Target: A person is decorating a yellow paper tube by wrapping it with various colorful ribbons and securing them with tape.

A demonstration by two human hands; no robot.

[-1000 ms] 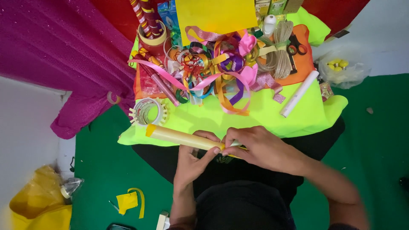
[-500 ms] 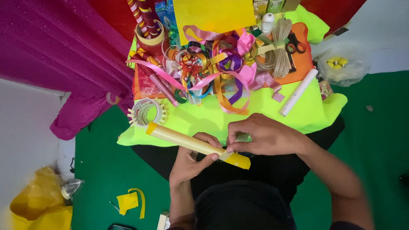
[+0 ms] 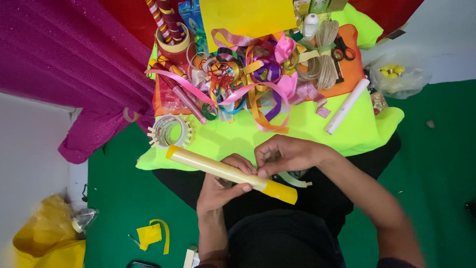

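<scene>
My left hand (image 3: pixel 223 182) grips a rolled yellow paper tube (image 3: pixel 208 166) from below, thumb across it near its middle; the tube slants from upper left to lower right over my lap. My right hand (image 3: pixel 281 154) pinches the tube's top at the same spot. A pale strip of tape (image 3: pixel 293 180) trails from under my right fingers toward the right. Both hands hover just in front of the neon yellow-green cloth (image 3: pixel 307 130).
A tape roll (image 3: pixel 171 130) with cut tabs lies left on the cloth. Behind it are a heap of coloured ribbons (image 3: pixel 248 79), twine (image 3: pixel 325 54), scissors (image 3: pixel 342 52), a white paper roll (image 3: pixel 347 106), and a yellow sheet (image 3: pixel 248 17). Yellow scraps (image 3: pixel 151 234) lie on the green floor.
The tube has slid down to the right, showing more of its yellow end. My right hand moved up and left along it, and a tape strip now trails out.
</scene>
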